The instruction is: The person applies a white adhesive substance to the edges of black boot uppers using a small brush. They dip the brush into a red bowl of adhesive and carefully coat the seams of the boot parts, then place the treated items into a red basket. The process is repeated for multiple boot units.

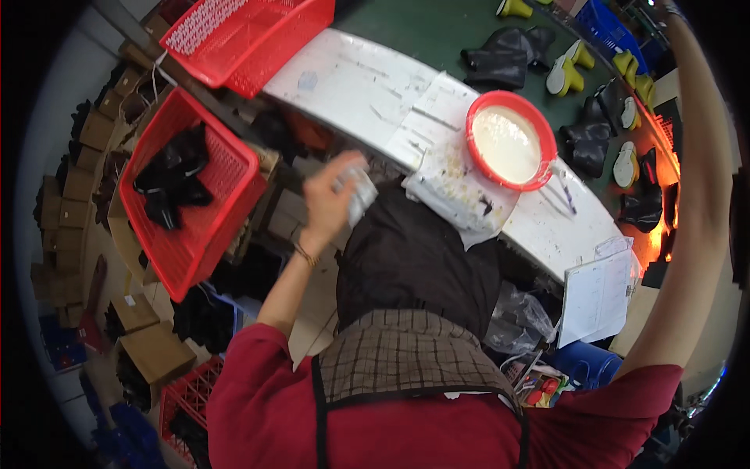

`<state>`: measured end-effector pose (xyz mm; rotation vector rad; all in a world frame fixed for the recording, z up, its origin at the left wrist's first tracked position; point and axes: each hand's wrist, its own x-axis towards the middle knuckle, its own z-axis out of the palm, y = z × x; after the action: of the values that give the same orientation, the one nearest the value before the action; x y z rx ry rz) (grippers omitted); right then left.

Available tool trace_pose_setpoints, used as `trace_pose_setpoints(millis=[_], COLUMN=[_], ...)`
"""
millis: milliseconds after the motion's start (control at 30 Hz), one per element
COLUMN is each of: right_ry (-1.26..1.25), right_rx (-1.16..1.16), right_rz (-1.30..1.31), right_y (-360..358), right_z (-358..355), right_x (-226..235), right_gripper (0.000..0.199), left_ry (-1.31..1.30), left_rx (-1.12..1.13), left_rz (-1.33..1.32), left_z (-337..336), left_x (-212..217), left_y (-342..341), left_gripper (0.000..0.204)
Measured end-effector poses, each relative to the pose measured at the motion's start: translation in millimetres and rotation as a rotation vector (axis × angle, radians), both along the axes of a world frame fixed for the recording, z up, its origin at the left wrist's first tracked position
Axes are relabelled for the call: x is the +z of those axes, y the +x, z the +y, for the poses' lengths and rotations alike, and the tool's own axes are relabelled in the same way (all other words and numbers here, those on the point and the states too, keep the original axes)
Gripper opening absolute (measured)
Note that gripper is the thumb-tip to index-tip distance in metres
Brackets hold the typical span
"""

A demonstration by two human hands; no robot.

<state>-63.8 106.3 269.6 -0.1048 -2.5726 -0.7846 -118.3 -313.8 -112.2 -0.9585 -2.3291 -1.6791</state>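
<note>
My left hand (329, 200) is closed around a crumpled grey-white wad (362, 197), held over my dark trousers near the white ledge (351, 70); its material is not clear. My right arm stretches far up along the right side, and my right hand (670, 6) is mostly cut off at the top edge, its fingers not readable. On the ledge stands a red bowl (508, 141) of creamy white liquid, with a thin brush-like tool (564, 191) beside it. A stained white sheet (461, 195) lies under the bowl's near side.
Black boot uppers (508, 56) and yellow-white soles (566, 69) lie on a green surface (406, 31) beyond the ledge. A red basket (246, 168) at left holds black boot pieces (176, 172); another red basket (242, 39) stands behind. A paper board (595, 297) hangs at right.
</note>
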Motion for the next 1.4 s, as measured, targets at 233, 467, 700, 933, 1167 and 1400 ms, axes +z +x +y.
trace_pose_setpoints(millis=[233, 467, 700, 933, 1167, 1400], right_ry=[-0.114, -0.143, -0.76, -1.335, -1.368, -1.445], right_rx=[-0.142, -0.127, 0.647, 0.462, 0.256, 0.202], right_rz=[0.177, 0.135, -0.342, -0.524, -0.022, -0.107], right_y=[-127, -140, -52, 32, 92, 119], right_z=[87, 80, -150, -227, -200, -197], right_x=[11, 33, -124, -278, -307, -344], right_gripper=[0.06, 0.039, 0.038, 0.057, 0.037, 0.03], left_ry=[-0.438, -0.096, 0.13, 0.486, -0.325, -0.386], left_rx=[-0.235, 0.248, 0.227, -0.321, -0.05, -0.196], left_rz=[-0.058, -0.29, -0.262, -0.942, -0.62, -1.15], left_z=[-17, -31, -6, -6, -90, -71], left_x=[-104, 2, 33, 50, -109, -81], left_y=[16, -4, 1, 21, 13, 21], left_gripper=[0.028, 0.021, 0.027, 0.045, 0.05, 0.066])
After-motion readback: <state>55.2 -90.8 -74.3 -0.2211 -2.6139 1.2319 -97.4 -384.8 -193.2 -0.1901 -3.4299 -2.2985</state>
